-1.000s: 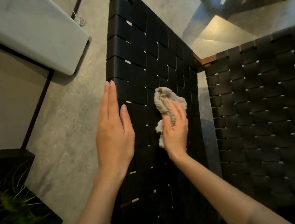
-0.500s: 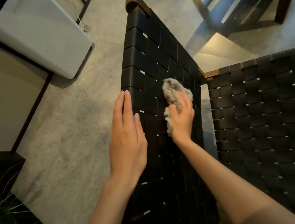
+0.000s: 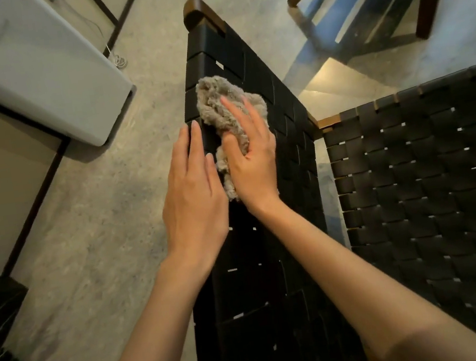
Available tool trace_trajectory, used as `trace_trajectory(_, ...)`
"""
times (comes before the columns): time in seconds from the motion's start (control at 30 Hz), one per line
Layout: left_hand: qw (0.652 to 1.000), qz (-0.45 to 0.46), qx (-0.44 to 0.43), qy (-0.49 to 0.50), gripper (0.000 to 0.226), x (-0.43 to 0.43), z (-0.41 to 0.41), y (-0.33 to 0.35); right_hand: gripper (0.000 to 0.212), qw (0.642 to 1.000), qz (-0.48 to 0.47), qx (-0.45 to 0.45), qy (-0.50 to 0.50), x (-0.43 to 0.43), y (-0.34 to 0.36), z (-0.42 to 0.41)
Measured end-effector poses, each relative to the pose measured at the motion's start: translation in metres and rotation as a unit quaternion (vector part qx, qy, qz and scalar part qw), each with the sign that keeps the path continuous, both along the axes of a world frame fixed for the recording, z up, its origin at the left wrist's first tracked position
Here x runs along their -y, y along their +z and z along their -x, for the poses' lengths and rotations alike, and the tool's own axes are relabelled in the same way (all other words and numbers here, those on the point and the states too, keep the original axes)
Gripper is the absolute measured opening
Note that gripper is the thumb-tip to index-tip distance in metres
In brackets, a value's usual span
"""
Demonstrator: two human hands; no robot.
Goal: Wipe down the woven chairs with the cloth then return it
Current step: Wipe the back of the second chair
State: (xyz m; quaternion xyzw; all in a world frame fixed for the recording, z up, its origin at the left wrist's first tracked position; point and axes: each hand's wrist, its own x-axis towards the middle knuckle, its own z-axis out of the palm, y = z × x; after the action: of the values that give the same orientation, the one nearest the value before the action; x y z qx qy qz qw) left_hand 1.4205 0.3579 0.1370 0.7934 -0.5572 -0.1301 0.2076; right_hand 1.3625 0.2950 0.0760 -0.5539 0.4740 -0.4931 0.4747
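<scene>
Cloth (image 3: 219, 103) half hidden under right hand (image 3: 254, 165), woven chair (image 3: 245, 66) cut off below

Crumpled grey cloth (image 3: 227, 111) against black woven chair (image 3: 248, 65)

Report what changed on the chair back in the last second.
The right hand, holding the cloth, slid it up the woven backrest and toward its left edge, closer to the left hand. The left hand stayed flat against that edge; the cloth was never let go.
</scene>
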Motion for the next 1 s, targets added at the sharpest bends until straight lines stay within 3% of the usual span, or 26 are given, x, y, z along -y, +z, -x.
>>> trace_trajectory(0.1,0.999,-0.003,0.05,-0.006,0.051,0.008,0.004,0.0,0.044,1.0,-0.027,-0.009,-0.006,-0.004,-0.024,0.01)
trace_trajectory(0.33,0.98,-0.059,0.186,-0.031,0.053,0.028,0.012,0.002,0.043,0.973,-0.202,-0.075,-0.084,-0.007,-0.135,0.06)
trace_trajectory(0.5,0.973,-0.06,0.219,-0.031,0.051,0.029,0.012,-0.001,0.045,0.93,-0.332,-0.104,-0.119,0.004,-0.193,0.085)
trace_trajectory(0.67,0.975,-0.048,0.213,-0.036,0.05,0.03,0.009,-0.002,0.045,0.881,-0.432,-0.136,-0.139,0.01,-0.208,0.1)
trace_trajectory(0.73,0.978,-0.048,0.198,-0.035,0.051,0.03,0.009,-0.002,0.042,0.905,-0.38,-0.132,-0.136,0.011,-0.193,0.095)
trace_trajectory(0.83,0.987,-0.048,0.153,-0.022,0.052,0.034,0.01,0.003,0.043,0.971,-0.212,-0.057,-0.098,0.019,-0.138,0.069)
trace_trajectory(1.0,0.995,-0.038,0.097,0.001,0.054,0.055,0.006,0.012,0.043,1.0,0.0,0.025,0.002,0.068,-0.028,0.012)
